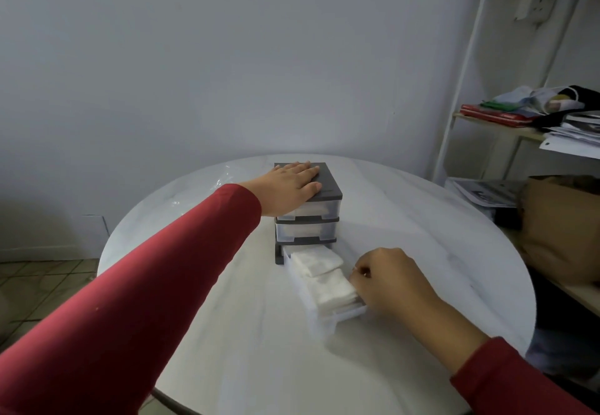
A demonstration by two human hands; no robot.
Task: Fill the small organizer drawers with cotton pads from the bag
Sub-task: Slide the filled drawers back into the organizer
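Observations as I see them from the head view.

1. Left hand [293, 187]: the arm reaches forward from the near left in a red sleeve [146, 284]. The hand lies palm down, fingers straight and together, flat on the dark lid of the organizer [329, 182]. It is open and grips nothing.

2. Right hand [391, 281]: it comes in from the near right and rests low on the surface [253, 343]. The knuckles face up and the fingers are curled in against the near right end of the pulled-out drawer [324, 325]. The fingertips are hidden under the hand. I cannot tell whether they pinch the drawer's front, a pad, or nothing.

3. Organizer: it stands upright near the middle of the round white surface, slightly to the far side. It has three tiers in a dark frame. The upper two clear drawers are pushed in. The bottom drawer is drawn far out towards me and angled to the right.

4. Cotton pads [319, 265]: white square pads lie in the open bottom drawer in overlapping stacks along most of its length.

5. Bag [207, 187]: clear plastic lies on the far left of the surface, behind the left forearm and partly hidden by it.

6. Surroundings: a white shelf [461, 96] stands at the right with papers and cloth on it. A brown paper bag [558, 229] is beside the surface's right edge.
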